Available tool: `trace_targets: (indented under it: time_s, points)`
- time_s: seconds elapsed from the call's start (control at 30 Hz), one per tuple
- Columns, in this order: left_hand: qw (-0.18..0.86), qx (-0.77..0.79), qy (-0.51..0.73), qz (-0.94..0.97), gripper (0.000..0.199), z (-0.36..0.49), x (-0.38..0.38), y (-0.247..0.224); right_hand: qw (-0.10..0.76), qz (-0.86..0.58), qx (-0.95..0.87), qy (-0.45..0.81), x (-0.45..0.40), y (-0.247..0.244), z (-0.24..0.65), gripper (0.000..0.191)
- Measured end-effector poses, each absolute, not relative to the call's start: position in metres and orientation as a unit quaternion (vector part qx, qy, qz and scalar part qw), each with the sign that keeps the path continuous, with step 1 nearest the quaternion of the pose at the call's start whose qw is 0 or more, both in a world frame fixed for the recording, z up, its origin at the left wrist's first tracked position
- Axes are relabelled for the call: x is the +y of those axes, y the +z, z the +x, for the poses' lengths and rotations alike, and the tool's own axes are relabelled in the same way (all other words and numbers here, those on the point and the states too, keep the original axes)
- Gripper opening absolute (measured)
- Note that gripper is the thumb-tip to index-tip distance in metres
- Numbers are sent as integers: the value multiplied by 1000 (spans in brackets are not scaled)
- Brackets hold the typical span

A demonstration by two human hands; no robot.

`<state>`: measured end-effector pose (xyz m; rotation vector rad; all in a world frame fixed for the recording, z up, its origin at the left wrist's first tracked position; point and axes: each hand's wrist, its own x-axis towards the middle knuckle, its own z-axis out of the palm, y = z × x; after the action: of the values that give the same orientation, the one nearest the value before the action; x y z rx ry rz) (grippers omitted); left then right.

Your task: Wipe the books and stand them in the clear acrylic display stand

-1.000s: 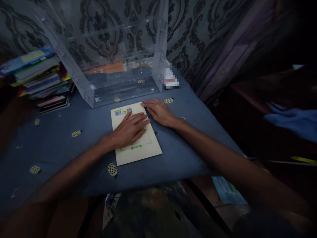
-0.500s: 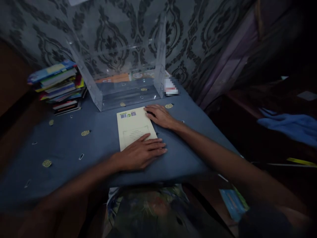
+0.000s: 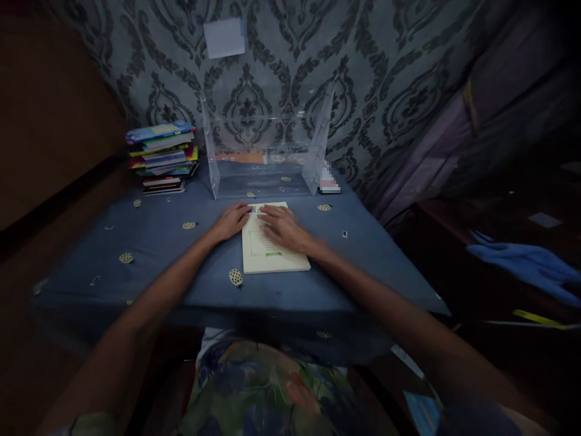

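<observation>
A pale cream book (image 3: 267,261) lies flat on the blue tablecloth in front of me, its printed cover facing up. At its upper left corner rests my left hand (image 3: 233,220), fingers stretched out and touching the edge. My right hand (image 3: 285,229) lies over the upper right part of the cover, fingers spread, hiding some of the print. Neither hand grips anything. Just behind the book stands a clear acrylic rack (image 3: 264,183) with tall transparent sides.
To the left of the rack is a stack of books (image 3: 166,157). A small white and red item (image 3: 330,184), partly blurred, sits at its right. The tablecloth (image 3: 158,272) hangs over the table's front edge. A blue cloth (image 3: 521,260) lies off to the right.
My left hand has moved from the book's lower part up to its upper left corner. My right hand has slid from the right edge onto the cover. The camera view has shifted.
</observation>
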<state>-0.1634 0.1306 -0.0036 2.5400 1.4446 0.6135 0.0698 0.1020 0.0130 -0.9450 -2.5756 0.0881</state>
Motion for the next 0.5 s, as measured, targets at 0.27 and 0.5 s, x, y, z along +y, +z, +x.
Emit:
trace_targets:
  time_s: [0.27,0.5]
  points:
    - [75,481,189,853,46,-163,125,-6,128,-297,-943,79,38,8,51,49]
    - [47,562,152,812,51,-186,96,-3,155,-302,-939,63,26,4,60,46]
